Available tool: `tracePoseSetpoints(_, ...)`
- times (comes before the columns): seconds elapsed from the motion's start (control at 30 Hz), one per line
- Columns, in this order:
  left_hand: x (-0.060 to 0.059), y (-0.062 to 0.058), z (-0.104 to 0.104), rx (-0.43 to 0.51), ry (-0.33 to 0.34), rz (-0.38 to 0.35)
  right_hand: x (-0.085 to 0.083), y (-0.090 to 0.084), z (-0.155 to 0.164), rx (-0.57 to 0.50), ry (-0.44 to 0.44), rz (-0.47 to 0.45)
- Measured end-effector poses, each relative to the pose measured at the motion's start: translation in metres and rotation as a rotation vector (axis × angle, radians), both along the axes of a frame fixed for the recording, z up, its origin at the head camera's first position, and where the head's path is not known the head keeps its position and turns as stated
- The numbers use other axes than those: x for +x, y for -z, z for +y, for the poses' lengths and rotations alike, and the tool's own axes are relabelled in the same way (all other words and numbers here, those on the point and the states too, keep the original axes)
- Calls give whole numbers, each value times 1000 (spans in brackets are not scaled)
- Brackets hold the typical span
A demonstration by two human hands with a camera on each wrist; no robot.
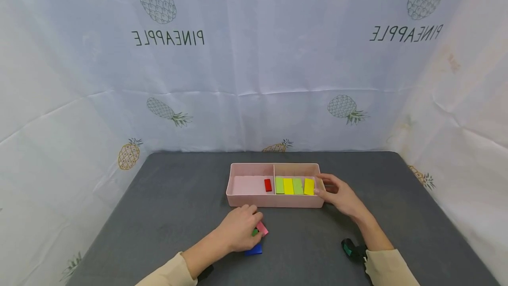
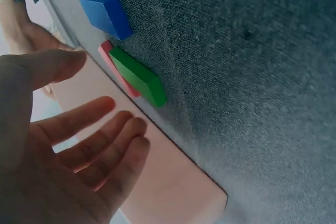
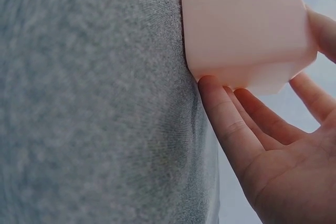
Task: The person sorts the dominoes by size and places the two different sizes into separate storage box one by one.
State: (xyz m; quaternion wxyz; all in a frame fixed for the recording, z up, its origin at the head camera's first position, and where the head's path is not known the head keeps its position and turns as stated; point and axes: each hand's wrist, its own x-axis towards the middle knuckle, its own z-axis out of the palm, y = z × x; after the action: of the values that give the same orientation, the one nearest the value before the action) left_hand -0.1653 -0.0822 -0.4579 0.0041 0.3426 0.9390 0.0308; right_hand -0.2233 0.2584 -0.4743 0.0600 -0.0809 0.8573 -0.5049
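**Left hand over loose blocks, right hand steadying the tray**

Low in the head view, just left of centre, the left hand [image 1: 239, 232] hovers over three loose blocks on the grey table [image 1: 166, 215]: a blue block [image 1: 253, 250] nearest the person, then a green block [image 1: 255, 232] lying against a pink block [image 1: 263, 227]. The left wrist view shows the fingers [image 2: 100, 150] spread and relaxed, holding nothing. To pick cleanly, it seems best to pinch the green block by its long sides and lift straight up, so the pink one beneath stays put.

Further up, at centre, sits the pink tray [image 1: 274, 201]. The right hand [image 1: 340, 195] rests against its right end with straight fingers [image 3: 231, 124] under the corner; it grips nothing. Keeping that light pressure should stop the tray sliding.

In the tray, a red block [image 1: 268, 185] lies in the left compartment, and green and yellow blocks [image 1: 293, 186] stand in a row in the right one.

Farthest, the backdrop [image 1: 254, 56] reads "PINEAPPLE", mirrored, at upper left and upper right.
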Motion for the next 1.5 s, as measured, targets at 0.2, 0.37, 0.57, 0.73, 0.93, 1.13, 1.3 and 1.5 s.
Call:
tracePoseSetpoints(0.2,-1,4,4,5,-45,-49,0,1,1,-1,-2,-3)
tracePoseSetpoints(0.37,-2,6,9,-6,-56,-65,0,0,1,12,7,-5)
tracePoseSetpoints(0.57,-4,7,11,-24,-51,-70,-1,-1,1,11,7,1)
tracePoseSetpoints(0.73,-4,4,12,-12,-40,-100,-1,-1,1,7,6,-4)
tracePoseSetpoints(0.93,-3,3,14,-13,-29,-118,1,-1,1,9,2,-2)
tracePoseSetpoints(1.13,-3,7,15,-2,-25,-99,1,0,1,8,5,-1)
tracePoseSetpoints(1.3,-4,6,15,3,-6,-78,2,1,0,9,1,10)
tracePoseSetpoints(1.5,-7,-4,13,67,21,-47,2,0,1,6,0,17)
